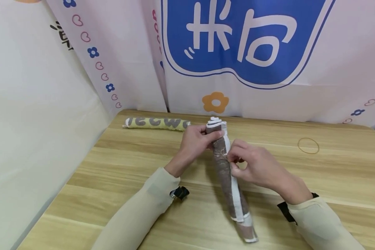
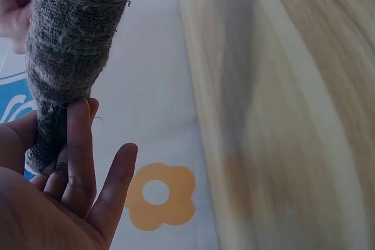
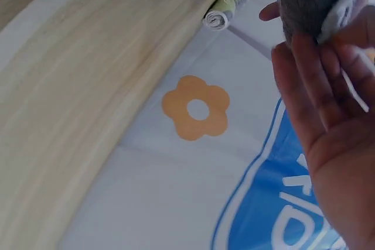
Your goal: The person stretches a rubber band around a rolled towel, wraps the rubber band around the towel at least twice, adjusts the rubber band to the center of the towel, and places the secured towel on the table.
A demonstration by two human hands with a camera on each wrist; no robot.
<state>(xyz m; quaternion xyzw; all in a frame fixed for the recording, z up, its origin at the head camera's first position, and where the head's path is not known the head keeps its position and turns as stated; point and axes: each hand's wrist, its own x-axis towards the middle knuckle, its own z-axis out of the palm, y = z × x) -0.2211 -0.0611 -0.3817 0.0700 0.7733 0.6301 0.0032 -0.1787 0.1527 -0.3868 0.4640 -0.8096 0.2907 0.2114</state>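
Note:
A rolled brown-grey towel (image 1: 225, 170) with white edges slants up off the table toward the back wall. Near its upper end, my left hand (image 1: 195, 140) grips it, thumb on the near face. In the left wrist view the left hand (image 2: 64, 185) has fingers round the narrow end of the towel (image 2: 76, 33). My right hand (image 1: 256, 165) is at the towel's right side, thumb and fingers pinching a thin yellowish rubber band (image 1: 222, 154) that crosses the roll. The right wrist view shows the right hand (image 3: 328, 115) with fingertips at the towel (image 3: 310, 4).
A second rolled towel (image 1: 157, 123), yellow-green with grey lettering, lies at the table's back left. Another rubber band (image 1: 308, 146) lies flat on the wooden table (image 1: 340, 166) at the right. Behind the table hangs a printed white cloth (image 1: 137, 80) with a blue sign.

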